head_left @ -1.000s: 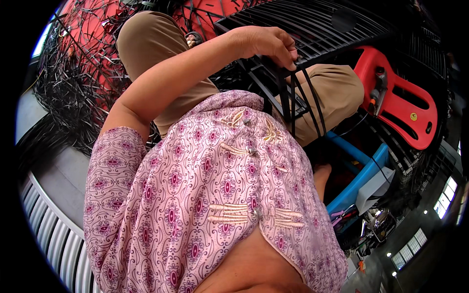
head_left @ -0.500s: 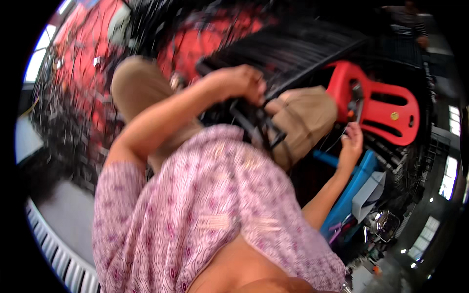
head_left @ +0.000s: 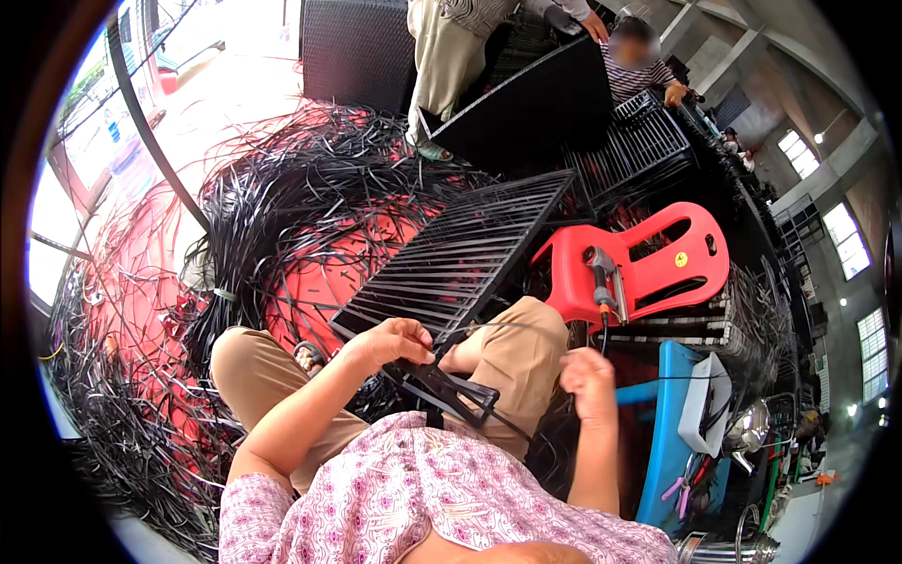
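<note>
Across my lap leans a black frame strung with parallel flat strips (head_left: 446,258). My left hand (head_left: 399,343) is closed at its near corner, fingertips pinching a dark strip. That strip (head_left: 507,326) arcs over my right knee toward my right hand (head_left: 590,376). The right hand is raised right of the knee, its fingers curled and slightly blurred around what looks like the same strip, with a thin dark length trailing out to the right. Below my left hand, a black angular piece (head_left: 456,390) lies against my lap; its kind is unclear.
A red plastic chair (head_left: 686,254) holds a hand-held air tool (head_left: 601,277) with a hose. Right of me stand a blue stool (head_left: 672,432) and a white bin (head_left: 705,404). Black strips (head_left: 272,207) heap at left. Other people work beyond, by a black woven panel (head_left: 536,108).
The view has tilted up and steadied, showing more of the far side. My right hand has come from near the red chair to beside my knee. My left hand stays by the frame.
</note>
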Demonstrator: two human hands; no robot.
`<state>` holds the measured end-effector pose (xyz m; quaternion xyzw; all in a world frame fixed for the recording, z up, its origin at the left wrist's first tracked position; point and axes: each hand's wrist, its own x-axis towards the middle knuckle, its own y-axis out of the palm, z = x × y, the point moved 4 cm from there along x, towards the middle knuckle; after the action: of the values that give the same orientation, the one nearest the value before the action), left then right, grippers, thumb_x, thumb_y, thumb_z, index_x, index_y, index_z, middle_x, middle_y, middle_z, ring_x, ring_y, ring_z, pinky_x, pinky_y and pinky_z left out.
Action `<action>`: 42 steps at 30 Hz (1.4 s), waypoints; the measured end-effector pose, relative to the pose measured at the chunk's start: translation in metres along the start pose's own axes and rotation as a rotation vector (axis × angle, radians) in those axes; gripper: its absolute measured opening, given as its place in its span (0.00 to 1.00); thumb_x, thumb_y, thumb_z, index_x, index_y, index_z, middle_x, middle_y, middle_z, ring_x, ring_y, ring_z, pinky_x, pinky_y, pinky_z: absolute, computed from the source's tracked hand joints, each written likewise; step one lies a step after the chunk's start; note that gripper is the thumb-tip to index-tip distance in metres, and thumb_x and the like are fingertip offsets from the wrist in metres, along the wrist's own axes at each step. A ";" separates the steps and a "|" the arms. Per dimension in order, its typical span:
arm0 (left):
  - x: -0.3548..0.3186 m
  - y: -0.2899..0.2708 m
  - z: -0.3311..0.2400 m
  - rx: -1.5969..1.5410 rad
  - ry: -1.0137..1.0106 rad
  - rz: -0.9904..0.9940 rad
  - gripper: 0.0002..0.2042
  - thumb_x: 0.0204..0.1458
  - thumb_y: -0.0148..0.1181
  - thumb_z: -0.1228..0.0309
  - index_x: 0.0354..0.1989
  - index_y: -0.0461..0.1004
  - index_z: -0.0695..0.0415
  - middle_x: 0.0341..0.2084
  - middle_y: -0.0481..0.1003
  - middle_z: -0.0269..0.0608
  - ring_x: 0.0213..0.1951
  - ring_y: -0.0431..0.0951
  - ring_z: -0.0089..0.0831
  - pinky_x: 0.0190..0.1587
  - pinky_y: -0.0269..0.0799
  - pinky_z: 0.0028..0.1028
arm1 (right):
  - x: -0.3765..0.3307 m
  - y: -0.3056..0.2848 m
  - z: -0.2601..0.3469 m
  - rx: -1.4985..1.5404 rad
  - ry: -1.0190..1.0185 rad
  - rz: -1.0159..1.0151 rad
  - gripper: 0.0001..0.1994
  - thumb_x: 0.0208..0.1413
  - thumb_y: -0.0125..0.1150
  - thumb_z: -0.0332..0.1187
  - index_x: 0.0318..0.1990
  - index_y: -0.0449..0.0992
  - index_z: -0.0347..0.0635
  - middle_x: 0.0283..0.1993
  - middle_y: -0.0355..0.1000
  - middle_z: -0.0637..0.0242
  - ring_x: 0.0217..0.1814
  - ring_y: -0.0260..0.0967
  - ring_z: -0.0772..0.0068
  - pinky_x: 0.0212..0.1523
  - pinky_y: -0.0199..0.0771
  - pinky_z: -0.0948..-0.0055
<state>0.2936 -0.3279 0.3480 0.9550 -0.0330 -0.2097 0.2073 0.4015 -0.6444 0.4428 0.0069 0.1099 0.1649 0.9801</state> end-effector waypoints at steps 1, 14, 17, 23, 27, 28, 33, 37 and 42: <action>0.000 -0.001 0.002 -0.021 -0.009 0.022 0.12 0.42 0.68 0.78 0.34 0.72 0.58 0.26 0.77 0.33 0.30 0.77 0.23 0.37 0.71 0.21 | 0.000 -0.027 0.000 0.158 -0.102 0.020 0.07 0.58 0.57 0.31 0.32 0.73 0.37 0.17 0.59 0.76 0.14 0.51 0.86 0.18 0.54 0.82; -0.002 0.001 -0.011 0.090 -0.014 0.021 0.10 0.43 0.68 0.78 0.32 0.73 0.58 0.26 0.77 0.32 0.28 0.77 0.22 0.35 0.69 0.19 | -0.081 -0.291 -0.217 -0.833 0.605 -0.552 0.11 0.49 0.63 0.37 0.37 0.77 0.42 0.28 0.71 0.63 0.27 0.68 0.64 0.29 0.70 0.63; 0.003 -0.001 -0.005 0.064 0.011 0.058 0.11 0.43 0.69 0.75 0.33 0.73 0.57 0.24 0.77 0.31 0.28 0.78 0.22 0.31 0.71 0.21 | -0.092 -0.290 -0.233 -1.700 0.558 -0.372 0.14 0.49 0.64 0.37 0.41 0.78 0.40 0.37 0.75 0.55 0.38 0.74 0.53 0.40 0.75 0.56; 0.000 0.001 -0.012 0.136 0.016 0.048 0.11 0.42 0.69 0.76 0.34 0.74 0.58 0.26 0.76 0.30 0.31 0.77 0.21 0.35 0.70 0.20 | -0.007 -0.146 -0.104 -1.247 -0.238 -0.560 0.15 0.51 0.65 0.34 0.44 0.77 0.35 0.48 0.72 0.51 0.48 0.71 0.52 0.51 0.71 0.61; 0.006 -0.002 -0.009 0.188 -0.010 0.049 0.12 0.43 0.71 0.73 0.35 0.75 0.58 0.27 0.76 0.28 0.31 0.74 0.18 0.35 0.66 0.19 | 0.021 -0.013 -0.040 -0.853 -0.472 -0.340 0.11 0.54 0.63 0.32 0.40 0.77 0.33 0.40 0.75 0.57 0.42 0.73 0.62 0.45 0.72 0.67; 0.010 -0.007 -0.010 0.276 -0.021 0.040 0.12 0.43 0.71 0.72 0.35 0.75 0.58 0.27 0.76 0.27 0.31 0.74 0.18 0.36 0.66 0.20 | 0.022 0.016 -0.031 -0.770 -0.460 -0.242 0.11 0.55 0.62 0.32 0.40 0.78 0.33 0.39 0.76 0.58 0.41 0.74 0.63 0.44 0.72 0.67; 0.006 -0.017 -0.014 0.613 0.626 0.257 0.06 0.46 0.69 0.72 0.30 0.80 0.60 0.26 0.78 0.33 0.33 0.77 0.18 0.38 0.73 0.24 | 0.032 0.109 -0.083 -0.251 0.123 0.234 0.13 0.61 0.57 0.38 0.41 0.78 0.35 0.33 0.76 0.68 0.33 0.71 0.79 0.36 0.72 0.77; 0.011 -0.021 0.006 0.220 -0.011 0.087 0.07 0.46 0.70 0.71 0.31 0.82 0.60 0.26 0.80 0.32 0.33 0.77 0.20 0.41 0.71 0.22 | 0.021 0.142 -0.096 0.024 0.401 0.353 0.18 0.63 0.53 0.46 0.40 0.77 0.37 0.34 0.77 0.65 0.32 0.73 0.75 0.33 0.71 0.77; 0.015 -0.023 0.015 0.070 0.003 0.128 0.09 0.44 0.71 0.70 0.32 0.83 0.61 0.29 0.82 0.35 0.36 0.78 0.21 0.48 0.69 0.22 | 0.018 0.150 -0.103 0.056 0.405 0.387 0.22 0.63 0.54 0.48 0.48 0.76 0.35 0.35 0.77 0.65 0.32 0.73 0.75 0.31 0.69 0.78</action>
<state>0.3002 -0.3152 0.3208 0.9579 -0.1008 -0.1933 0.1865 0.3472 -0.4993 0.3461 0.0219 0.3049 0.3439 0.8879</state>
